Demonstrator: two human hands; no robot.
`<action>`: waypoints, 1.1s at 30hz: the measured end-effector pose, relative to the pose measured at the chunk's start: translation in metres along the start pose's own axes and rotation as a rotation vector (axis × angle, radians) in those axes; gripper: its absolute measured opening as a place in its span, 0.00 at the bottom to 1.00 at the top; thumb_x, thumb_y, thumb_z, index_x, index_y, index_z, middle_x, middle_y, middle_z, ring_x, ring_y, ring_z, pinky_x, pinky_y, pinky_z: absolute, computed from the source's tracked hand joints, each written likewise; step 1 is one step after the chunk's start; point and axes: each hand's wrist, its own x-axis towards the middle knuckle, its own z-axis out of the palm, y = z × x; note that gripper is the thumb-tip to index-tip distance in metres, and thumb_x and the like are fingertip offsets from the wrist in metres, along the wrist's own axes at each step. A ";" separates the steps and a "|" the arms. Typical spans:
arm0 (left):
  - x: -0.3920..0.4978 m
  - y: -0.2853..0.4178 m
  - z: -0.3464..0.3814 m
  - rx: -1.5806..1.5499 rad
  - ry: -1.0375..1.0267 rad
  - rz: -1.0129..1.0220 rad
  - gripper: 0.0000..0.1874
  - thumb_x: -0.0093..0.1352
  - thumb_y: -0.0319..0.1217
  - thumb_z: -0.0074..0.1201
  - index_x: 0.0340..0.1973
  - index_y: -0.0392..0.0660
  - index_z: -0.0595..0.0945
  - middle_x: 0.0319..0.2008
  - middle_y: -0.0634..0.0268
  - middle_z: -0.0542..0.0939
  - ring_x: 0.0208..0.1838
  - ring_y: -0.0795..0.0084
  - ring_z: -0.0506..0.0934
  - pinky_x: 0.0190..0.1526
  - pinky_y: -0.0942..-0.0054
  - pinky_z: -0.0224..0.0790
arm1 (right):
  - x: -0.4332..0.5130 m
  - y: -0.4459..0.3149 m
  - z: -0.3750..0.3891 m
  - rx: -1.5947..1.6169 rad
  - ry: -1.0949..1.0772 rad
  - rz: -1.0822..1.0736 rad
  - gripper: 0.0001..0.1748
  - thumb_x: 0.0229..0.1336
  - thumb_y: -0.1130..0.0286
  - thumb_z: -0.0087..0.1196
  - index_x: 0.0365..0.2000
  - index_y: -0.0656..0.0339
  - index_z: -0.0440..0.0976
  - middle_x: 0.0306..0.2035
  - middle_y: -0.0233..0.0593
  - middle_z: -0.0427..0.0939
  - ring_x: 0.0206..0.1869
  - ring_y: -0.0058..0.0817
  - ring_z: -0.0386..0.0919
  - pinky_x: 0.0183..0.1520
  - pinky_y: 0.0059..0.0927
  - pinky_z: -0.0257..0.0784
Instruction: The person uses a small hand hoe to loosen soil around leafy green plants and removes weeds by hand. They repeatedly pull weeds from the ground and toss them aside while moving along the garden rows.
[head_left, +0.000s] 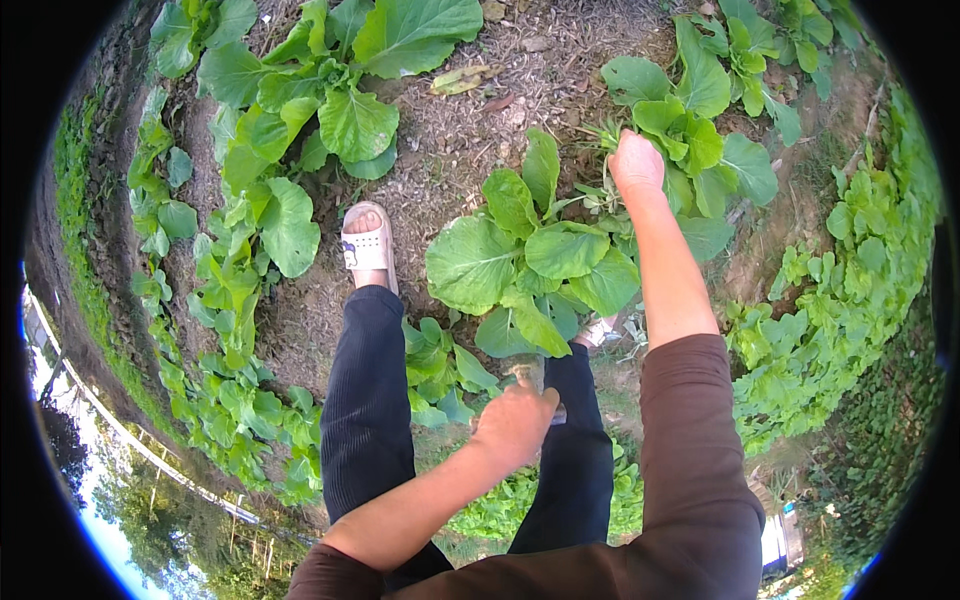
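Note:
My right hand (637, 161) is closed around a tuft of green grassy weeds (606, 136), low beside a leafy mustard-type plant (701, 142). My left hand (517, 421) is in front of my shin, curled around a mostly hidden object; a small greyish part (559, 415) shows by the thumb. Its kind is not clear. Something brownish and blurred lies just beyond the fingers. Between my two hands grows a large broad-leaved plant (566, 251). Stems and grey-green weeds (600, 201) lie near my right wrist.
My sandalled foot (365, 244) stands on dry, straw-strewn soil (450, 142); the other is partly under leaves. Rows of leafy plants (262, 135) grow at left, with dense greens (847, 300) at right. A yellowed leaf (461, 79) lies at the top.

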 end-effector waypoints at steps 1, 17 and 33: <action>0.000 -0.004 0.002 0.013 0.011 -0.014 0.14 0.56 0.21 0.49 0.39 0.38 0.74 0.33 0.45 0.75 0.37 0.53 0.78 0.36 0.63 0.75 | -0.017 0.000 -0.003 0.050 -0.030 0.026 0.15 0.50 0.63 0.53 0.36 0.62 0.74 0.39 0.49 0.78 0.43 0.43 0.77 0.45 0.40 0.73; -0.068 0.092 0.004 0.006 0.468 -0.003 0.14 0.53 0.25 0.53 0.36 0.43 0.75 0.27 0.51 0.75 0.32 0.50 0.76 0.37 0.57 0.71 | -0.235 0.289 -0.129 0.418 0.110 0.178 0.20 0.42 0.66 0.61 0.36 0.69 0.74 0.32 0.59 0.78 0.39 0.53 0.76 0.44 0.44 0.71; 0.070 0.147 -0.128 -0.044 0.096 0.040 0.12 0.56 0.21 0.49 0.36 0.35 0.78 0.36 0.45 0.76 0.42 0.51 0.77 0.43 0.62 0.74 | -0.016 0.026 -0.154 0.268 -0.240 -0.262 0.24 0.44 0.71 0.55 0.46 0.61 0.71 0.39 0.56 0.77 0.44 0.50 0.75 0.48 0.44 0.70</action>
